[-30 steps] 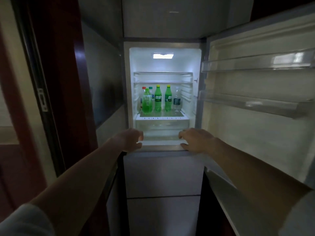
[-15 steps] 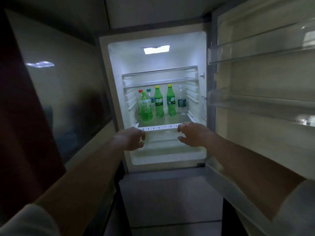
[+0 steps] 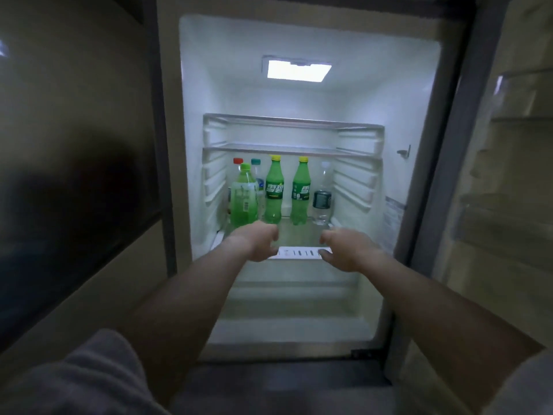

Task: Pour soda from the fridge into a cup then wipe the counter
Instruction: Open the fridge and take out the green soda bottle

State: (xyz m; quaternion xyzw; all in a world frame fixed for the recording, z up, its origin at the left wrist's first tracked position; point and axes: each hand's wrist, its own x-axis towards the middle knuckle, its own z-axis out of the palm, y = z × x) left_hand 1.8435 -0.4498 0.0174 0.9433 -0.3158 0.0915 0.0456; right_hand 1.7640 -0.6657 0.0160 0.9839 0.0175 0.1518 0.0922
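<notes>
On the fridge shelf point(image 3: 299, 252), behind its front edge, a green soda bottle point(image 3: 274, 190) and a second soda bottle point(image 3: 300, 191) stand upright. The left hand point(image 3: 257, 241) and right hand point(image 3: 347, 248) hover at that edge, fingers loosely curled, grasping nothing.

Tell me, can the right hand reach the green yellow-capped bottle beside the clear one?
Probably yes: the right hand is open at the white shelf edge, and nothing stands between it and the green plastic yellow-capped soda bottle.
</notes>
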